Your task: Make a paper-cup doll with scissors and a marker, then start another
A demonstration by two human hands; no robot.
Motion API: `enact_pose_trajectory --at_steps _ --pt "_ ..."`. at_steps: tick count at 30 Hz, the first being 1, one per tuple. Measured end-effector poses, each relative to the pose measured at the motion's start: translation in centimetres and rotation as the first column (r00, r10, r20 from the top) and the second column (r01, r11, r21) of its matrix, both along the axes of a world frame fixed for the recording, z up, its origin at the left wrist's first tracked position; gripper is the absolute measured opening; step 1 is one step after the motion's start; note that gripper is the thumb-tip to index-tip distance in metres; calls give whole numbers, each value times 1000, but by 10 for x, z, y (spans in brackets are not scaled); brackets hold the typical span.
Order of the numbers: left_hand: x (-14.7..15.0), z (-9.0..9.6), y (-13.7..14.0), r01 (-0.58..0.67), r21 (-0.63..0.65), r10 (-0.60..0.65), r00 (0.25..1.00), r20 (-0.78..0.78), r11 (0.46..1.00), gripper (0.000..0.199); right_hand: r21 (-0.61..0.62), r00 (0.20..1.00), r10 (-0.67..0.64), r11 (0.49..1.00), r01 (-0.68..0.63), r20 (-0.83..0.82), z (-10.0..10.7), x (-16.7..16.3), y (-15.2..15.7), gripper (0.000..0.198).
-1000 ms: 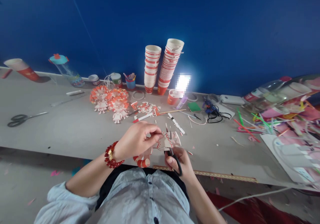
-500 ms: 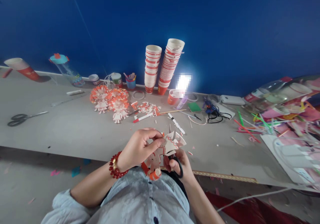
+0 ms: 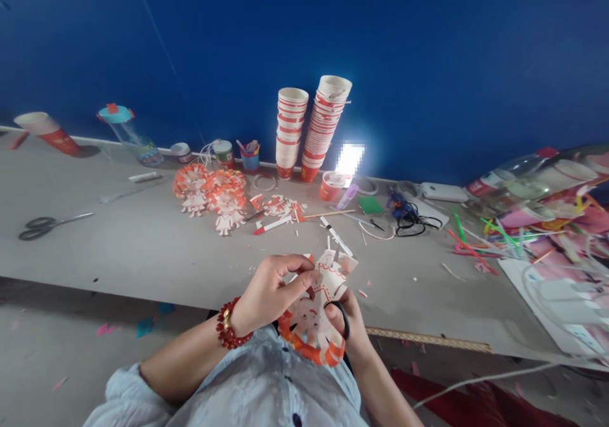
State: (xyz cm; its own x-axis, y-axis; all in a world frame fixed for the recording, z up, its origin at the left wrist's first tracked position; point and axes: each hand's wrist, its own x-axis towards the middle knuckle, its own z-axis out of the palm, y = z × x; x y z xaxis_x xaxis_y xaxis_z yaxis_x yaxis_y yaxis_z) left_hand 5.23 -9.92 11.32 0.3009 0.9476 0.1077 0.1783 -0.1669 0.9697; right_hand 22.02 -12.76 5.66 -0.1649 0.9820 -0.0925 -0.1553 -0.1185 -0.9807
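Between thumb and fingers, my left hand point(image 3: 285, 284) pinches a paper cutout figure point(image 3: 311, 313) in white with red drawn lines and an orange-red fringe round its head. The figure hangs over the table's front edge, its head toward my body. In my right hand point(image 3: 349, 316) is a pair of scissors with black handles point(image 3: 343, 319). Their blade tips rise past the figure's dress end; most of the blades is hidden behind the paper. Finished-looking figures of the same kind point(image 3: 228, 214) lie farther back on the left.
Two tall stacks of paper cups point(image 3: 291, 132) stand against the blue wall. Paper scraps point(image 3: 280, 206), a red-capped marker point(image 3: 276, 225) and a black-and-white marker point(image 3: 337, 236) lie midtable. Another pair of scissors point(image 3: 40, 227) is at left. Straws and colored paper point(image 3: 514, 236) are heaped at right.
The paper figure has turned, so its face and orange fringe now show more fully below my hands. My left hand has shifted slightly right and down. The scissors stay in my right hand.
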Motion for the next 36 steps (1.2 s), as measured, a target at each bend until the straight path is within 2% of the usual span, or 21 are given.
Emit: enact_pose_trajectory --at_steps 9,17,22,25,31,36 --pt "1 -3 -1 -1 -7 1 1000 -5 1000 25 -46 990 -133 990 131 -42 -9 3 -10 51" --pt "5 -7 -3 -8 -48 9 1000 24 999 25 -86 994 -96 992 91 -55 -4 2 -14 51" --pt "7 -7 -2 -1 -20 1 999 44 1000 24 -115 988 -148 983 143 -43 -10 4 -15 52" --pt "7 -6 -1 -10 18 9 999 50 1000 25 -127 992 -126 984 122 -24 -12 4 -15 52" --pt "9 -7 -1 -13 -13 14 997 74 1000 25 -142 976 -217 966 215 3 -15 4 -16 54" --pt "12 -11 0 -17 -28 21 991 130 999 23 -139 973 -229 963 231 31 -15 2 -17 54"
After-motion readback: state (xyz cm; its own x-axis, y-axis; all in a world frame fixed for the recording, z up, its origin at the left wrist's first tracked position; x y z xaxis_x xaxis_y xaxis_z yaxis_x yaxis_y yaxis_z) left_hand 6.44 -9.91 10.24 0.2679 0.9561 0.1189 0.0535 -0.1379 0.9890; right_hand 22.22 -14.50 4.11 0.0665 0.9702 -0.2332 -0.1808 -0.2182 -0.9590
